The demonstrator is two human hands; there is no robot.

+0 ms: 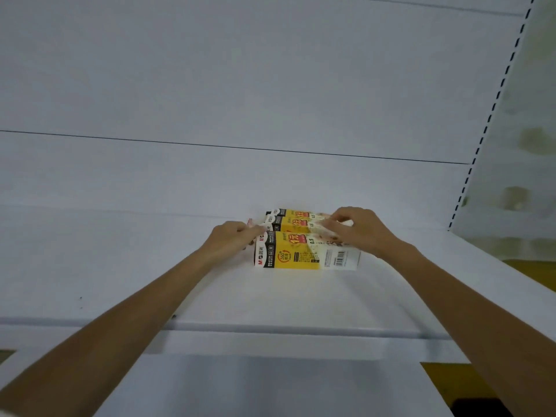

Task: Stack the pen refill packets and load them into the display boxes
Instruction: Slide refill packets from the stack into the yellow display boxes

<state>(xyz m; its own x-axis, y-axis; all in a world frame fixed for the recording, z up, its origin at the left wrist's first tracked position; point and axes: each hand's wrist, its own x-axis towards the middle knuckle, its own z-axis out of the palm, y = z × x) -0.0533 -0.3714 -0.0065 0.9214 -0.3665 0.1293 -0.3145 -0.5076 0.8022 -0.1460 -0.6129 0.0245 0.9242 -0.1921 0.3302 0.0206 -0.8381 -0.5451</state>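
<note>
Blurred: rear boxes (293, 216); right hand (361, 230) seemingly hides their ends.

The display boxes (304, 251) are yellow and white with black bands and red print; the shelf (150, 251) is plain white.

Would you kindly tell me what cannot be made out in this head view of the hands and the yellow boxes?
Head view: what the left hand holds; its fingertips and a pinkish scrap there are motion-blurred.
Head view: whether the right hand grips anything; its fingers blur over the box tops.
Two rear boxes: mostly hidden behind the front box.
Front box's small print: too small to read.
</note>
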